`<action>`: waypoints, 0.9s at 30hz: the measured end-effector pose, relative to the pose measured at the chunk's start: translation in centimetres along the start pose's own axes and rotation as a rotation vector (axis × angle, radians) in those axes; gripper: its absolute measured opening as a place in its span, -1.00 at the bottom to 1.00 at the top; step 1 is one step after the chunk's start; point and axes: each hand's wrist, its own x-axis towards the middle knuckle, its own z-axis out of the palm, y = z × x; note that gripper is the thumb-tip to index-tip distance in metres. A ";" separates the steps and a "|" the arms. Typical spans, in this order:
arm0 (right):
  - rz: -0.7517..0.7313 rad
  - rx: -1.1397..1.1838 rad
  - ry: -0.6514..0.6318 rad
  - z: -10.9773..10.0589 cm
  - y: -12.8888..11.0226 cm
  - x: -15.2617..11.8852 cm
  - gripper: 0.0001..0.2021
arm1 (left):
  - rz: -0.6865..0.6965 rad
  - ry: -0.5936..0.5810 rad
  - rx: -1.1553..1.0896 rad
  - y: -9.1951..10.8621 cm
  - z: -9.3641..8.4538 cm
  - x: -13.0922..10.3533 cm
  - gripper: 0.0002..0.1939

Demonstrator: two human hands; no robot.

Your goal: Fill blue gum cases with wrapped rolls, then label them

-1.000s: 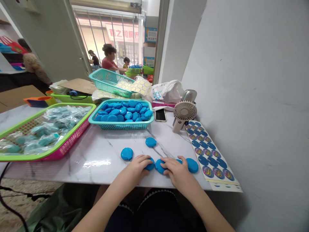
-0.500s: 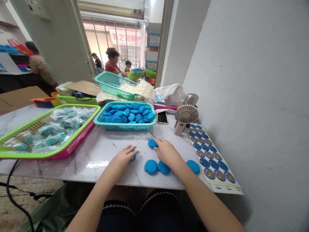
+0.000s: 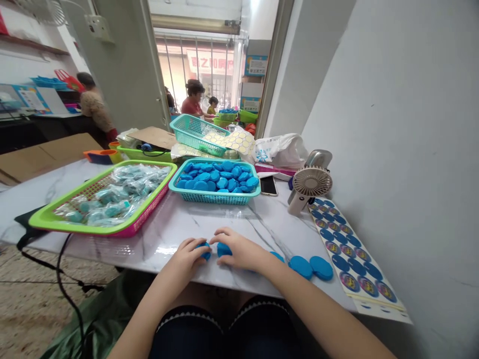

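Note:
Near the table's front edge, my left hand (image 3: 186,258) is closed around a round blue case (image 3: 204,252), which its fingers partly cover. Just to the right, my right hand (image 3: 241,253) has its thumb and fingers curled around another round blue case (image 3: 223,249). The two cases are close together, with a small gap between them. Beyond my right wrist lie more flat round cases: one blue disc (image 3: 300,267), a second disc (image 3: 321,268) touching it, and a third (image 3: 277,256) half hidden by my forearm.
A turquoise basket (image 3: 213,198) full of blue cases stands ahead. To the left is a green-rimmed basket (image 3: 101,229) of bagged pieces. A small fan (image 3: 312,182), a phone (image 3: 268,185) and sticker sheets (image 3: 352,249) lie on the right beside the wall. Co-workers sit farther back.
The view has swung left, so the scene sits farther right. My right hand has come left to a case beside my left hand, leaving the loose cases behind. My left hand stays at its case.

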 end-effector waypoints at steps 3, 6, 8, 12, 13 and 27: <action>0.052 -0.030 0.027 -0.2 -0.2 -0.6 -0.49 | -0.005 -0.012 -0.038 0.5 -1.0 -0.4 -0.36; 0.111 -0.078 0.054 -0.3 0.0 -1.0 -0.66 | -0.091 0.051 -0.046 1.0 -1.2 0.1 -0.46; 0.120 -0.094 0.053 -0.2 0.0 -1.2 -0.73 | -0.129 0.064 -0.058 1.3 -1.0 0.6 -0.60; 0.122 -0.113 0.054 0.3 -0.5 -1.8 -0.74 | -0.110 0.005 -0.128 2.0 -1.1 1.0 -0.55; 0.128 -0.117 0.060 0.4 -0.7 -2.0 -0.75 | -0.102 -0.009 -0.143 2.1 -1.2 1.0 -0.49; 0.122 -0.114 0.147 1.7 -1.6 -2.8 -0.77 | -0.066 -0.082 -0.111 2.4 -0.9 0.7 -0.55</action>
